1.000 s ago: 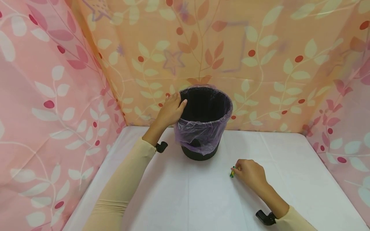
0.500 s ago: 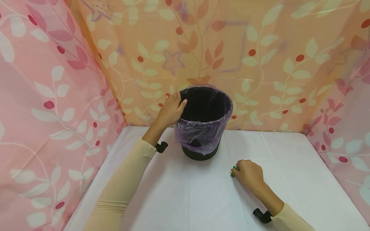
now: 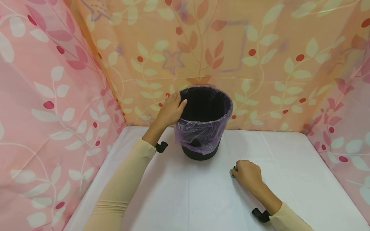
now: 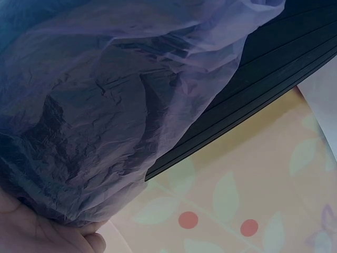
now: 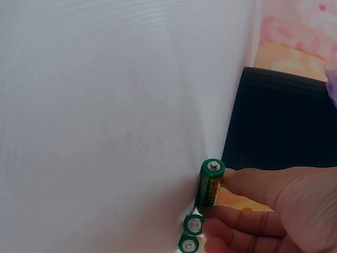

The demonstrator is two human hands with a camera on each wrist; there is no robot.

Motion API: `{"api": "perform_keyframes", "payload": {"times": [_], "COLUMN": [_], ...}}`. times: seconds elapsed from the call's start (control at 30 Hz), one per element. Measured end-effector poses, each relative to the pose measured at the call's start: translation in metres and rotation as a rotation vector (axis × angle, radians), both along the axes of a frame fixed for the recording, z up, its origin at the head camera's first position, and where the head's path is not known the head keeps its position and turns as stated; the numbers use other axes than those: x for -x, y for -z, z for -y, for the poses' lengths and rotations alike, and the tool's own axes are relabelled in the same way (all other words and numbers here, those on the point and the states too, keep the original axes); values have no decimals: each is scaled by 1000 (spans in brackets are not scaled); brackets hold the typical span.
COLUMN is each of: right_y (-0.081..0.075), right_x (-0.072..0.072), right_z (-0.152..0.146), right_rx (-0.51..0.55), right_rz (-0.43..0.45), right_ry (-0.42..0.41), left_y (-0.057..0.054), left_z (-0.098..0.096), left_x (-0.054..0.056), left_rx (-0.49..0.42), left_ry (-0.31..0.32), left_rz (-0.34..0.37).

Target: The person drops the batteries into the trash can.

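Observation:
A black trash bin [image 3: 199, 155] stands on the table, lined with a thin purple plastic bag [image 3: 199, 133] folded over its rim. My left hand [image 3: 171, 110] grips the bin's left rim through the bag; in the left wrist view its fingers [image 4: 47, 232] lie against the plastic. To the right of the bin and nearer, my right hand [image 3: 249, 175] holds small green batteries [image 3: 233, 172] low at the table. The right wrist view shows one green battery [image 5: 211, 182] by the thumb and two more, such as the end-on battery [image 5: 194, 224], against the fingertips. The palm side is partly hidden.
A white cloth covers the table [image 3: 162, 199]. Behind it hangs an orange leaf-patterned curtain [image 3: 266, 73], close to the bin. Pink curtains [image 3: 52, 128] close off both sides. A black camera mount [image 3: 260, 215] sits on each wrist.
My right hand has shifted slightly left and turned, and the batteries show less between its fingers. My left hand and the bin have stayed in place.

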State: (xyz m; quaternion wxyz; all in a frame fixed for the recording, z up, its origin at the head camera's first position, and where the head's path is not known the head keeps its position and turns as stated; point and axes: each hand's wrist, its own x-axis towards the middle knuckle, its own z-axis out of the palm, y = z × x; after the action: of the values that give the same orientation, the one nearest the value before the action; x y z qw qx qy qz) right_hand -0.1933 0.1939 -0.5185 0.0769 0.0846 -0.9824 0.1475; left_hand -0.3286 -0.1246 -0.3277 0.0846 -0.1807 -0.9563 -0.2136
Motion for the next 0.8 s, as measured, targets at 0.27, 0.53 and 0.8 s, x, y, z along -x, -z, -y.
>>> {"api": "perform_keyframes", "payload": {"times": [0.27, 0.53, 0.8], "right_y": [-1, 0, 2], "right_x": [-2, -2, -4], "right_z": [4, 5, 7], "right_rx": [8, 19, 7], "right_rz": [19, 27, 25], "right_ry": [-9, -9, -18], "left_y": [-1, -1, -1], "left_z": [0, 0, -1], "left_x": [-1, 0, -1], "left_rx": [4, 12, 12], "left_ry": [-1, -5, -9], "left_rz": [10, 10, 16]}}
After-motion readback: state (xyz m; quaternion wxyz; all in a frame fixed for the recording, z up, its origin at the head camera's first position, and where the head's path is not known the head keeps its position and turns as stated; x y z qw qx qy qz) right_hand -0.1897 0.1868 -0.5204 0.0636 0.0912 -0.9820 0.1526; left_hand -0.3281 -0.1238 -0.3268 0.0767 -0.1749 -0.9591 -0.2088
